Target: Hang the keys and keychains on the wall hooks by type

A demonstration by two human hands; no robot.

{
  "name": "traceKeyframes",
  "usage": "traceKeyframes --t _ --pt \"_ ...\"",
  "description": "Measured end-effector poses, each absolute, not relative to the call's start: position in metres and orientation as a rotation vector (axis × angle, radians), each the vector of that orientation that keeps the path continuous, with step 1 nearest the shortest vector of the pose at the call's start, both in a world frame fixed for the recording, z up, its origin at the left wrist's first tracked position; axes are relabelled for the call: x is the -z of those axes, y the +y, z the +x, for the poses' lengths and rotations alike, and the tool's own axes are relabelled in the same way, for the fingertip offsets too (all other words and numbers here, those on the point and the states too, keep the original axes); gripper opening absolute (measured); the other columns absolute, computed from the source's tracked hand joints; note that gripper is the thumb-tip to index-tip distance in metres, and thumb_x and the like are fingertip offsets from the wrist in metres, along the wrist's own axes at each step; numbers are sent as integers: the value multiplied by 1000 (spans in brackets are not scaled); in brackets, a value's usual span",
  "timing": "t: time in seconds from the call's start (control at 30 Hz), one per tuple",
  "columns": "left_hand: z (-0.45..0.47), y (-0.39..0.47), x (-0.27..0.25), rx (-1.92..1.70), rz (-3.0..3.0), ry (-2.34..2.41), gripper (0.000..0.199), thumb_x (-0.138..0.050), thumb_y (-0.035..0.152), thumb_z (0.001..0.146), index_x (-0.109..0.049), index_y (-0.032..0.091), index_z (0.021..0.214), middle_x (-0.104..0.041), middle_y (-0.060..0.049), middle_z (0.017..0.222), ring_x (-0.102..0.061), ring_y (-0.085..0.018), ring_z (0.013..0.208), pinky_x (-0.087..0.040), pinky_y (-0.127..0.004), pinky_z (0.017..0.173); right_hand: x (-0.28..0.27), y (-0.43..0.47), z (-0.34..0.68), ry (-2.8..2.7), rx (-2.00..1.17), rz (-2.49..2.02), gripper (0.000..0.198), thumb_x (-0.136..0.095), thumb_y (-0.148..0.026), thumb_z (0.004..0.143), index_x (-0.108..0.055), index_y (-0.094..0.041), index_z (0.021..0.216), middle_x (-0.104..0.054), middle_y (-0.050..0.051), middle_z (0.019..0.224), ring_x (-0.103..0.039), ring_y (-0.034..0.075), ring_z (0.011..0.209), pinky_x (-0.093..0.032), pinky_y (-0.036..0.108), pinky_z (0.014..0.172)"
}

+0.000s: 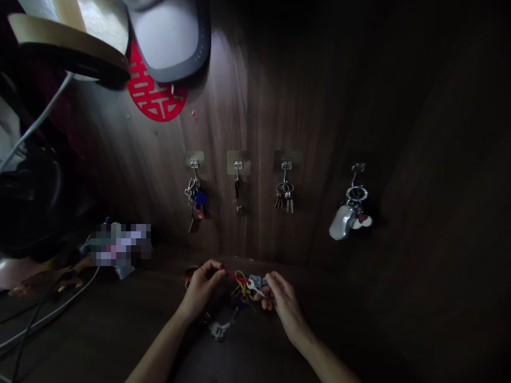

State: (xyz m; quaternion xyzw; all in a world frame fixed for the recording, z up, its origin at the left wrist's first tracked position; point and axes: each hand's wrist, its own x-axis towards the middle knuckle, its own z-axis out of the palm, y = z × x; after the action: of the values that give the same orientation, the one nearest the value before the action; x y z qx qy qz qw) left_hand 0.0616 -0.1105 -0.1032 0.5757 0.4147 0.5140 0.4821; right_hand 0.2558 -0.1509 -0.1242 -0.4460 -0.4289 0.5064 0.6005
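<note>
Head view shows two bare hands working at a bunch of keys in front of a dark wooden panel, low in the picture and below a row of hung key sets. The left hand has its thumb and forefinger pinched together on the far end of a red cord; the right hand sits apart from it, its thumb and forefinger closed on a grey piece at the other side of the bunch, with its remaining fingers curled beneath. Between them the red cord runs nearly straight, as if drawn taut, and a yellow cord loops and tangles close to a pale key. A dark blue piece hangs under the yellow loops, and lower down more silvery keys show dimly; whether these hang free or rest on the dark surface is too murky to tell. The step in hand looks like spreading the bunch out and sorting its cord from its keys. The next move, as I judge it, calls for keeping both pinches firm and the red cord stretched, so that its loop stays easy to find and the yellow cord does not snag on the key teeth. Above, the left hook, the second hook, the third hook and the right hook each bear something already.
</note>
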Motion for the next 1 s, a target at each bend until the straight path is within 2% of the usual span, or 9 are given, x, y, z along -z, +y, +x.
traceKeyframes --t 0.17,0.3,0.43,0.53,0.63,0.7,0.87,0.93,1.0 --pt "60 -111 97 -1205 1341 999 35 -65 50 70 -53 17 68 -55 4 63 -51 -10 59 -41 -20 58 125 -149 255 -1041 -1165 -1033 48 -58 -65 69 -51 -18 68 -64 1 49 -48 9 36 -31 18 39" --pt "62 -117 74 -1128 1301 907 35 -61 50 73 -53 17 70 -59 2 65 -53 -11 57 -42 -20 56 127 -147 255 -1073 -1133 -1028 50 -57 -67 68 -55 -17 68 -62 2 47 -46 8 35 -29 18 37" --pt "64 -118 49 -1103 1337 891 37 -66 50 69 -51 17 64 -53 5 55 -46 -7 48 -37 -17 49 130 -146 256 -1083 -1126 -1021 50 -57 -67 68 -56 -16 68 -62 1 47 -46 9 36 -30 19 37" --pt "61 -116 34 -1037 1450 919 34 -67 49 69 -57 16 73 -49 7 54 -42 -6 47 -34 -16 45 132 -145 256 -1091 -1138 -1012 51 -58 -67 67 -56 -16 68 -61 1 47 -45 8 36 -29 19 38" --pt "56 -111 18 -954 1612 917 34 -60 48 75 -61 17 91 -50 6 59 -46 -8 52 -37 -18 49 134 -144 256 -1107 -1146 -1000 51 -57 -67 69 -56 -16 68 -62 1 47 -45 8 36 -29 18 38" --pt "54 -104 5 -957 1775 904 31 -55 45 80 -62 18 94 -54 4 64 -50 -10 58 -41 -21 55 136 -143 257 -1114 -1153 -990 51 -56 -67 69 -56 -16 69 -61 1 47 -45 8 36 -29 18 38" --pt "54 -78 -32 -1049 2410 884 24 -46 22 86 -67 20 98 -60 -3 83 -56 -14 76 -45 -26 72 142 -141 257 -1135 -1162 -988 49 -55 -66 71 -55 -17 70 -61 0 48 -46 8 36 -28 18 37" --pt "57 -69 -45 -1081 2592 898 27 -44 16 86 -68 21 96 -58 -3 81 -56 -14 74 -45 -26 70 143 -139 257 -1145 -1163 -995 50 -54 -67 71 -55 -17 70 -61 0 48 -45 7 35 -26 18 37" --pt "63 -63 -58 -1076 2708 950 26 -45 14 85 -70 20 86 -55 -3 78 -55 -13 70 -45 -24 65 144 -138 256 -1153 -1170 -1004 51 -54 -68 69 -54 -17 69 -61 0 48 -44 7 34 -25 18 36"
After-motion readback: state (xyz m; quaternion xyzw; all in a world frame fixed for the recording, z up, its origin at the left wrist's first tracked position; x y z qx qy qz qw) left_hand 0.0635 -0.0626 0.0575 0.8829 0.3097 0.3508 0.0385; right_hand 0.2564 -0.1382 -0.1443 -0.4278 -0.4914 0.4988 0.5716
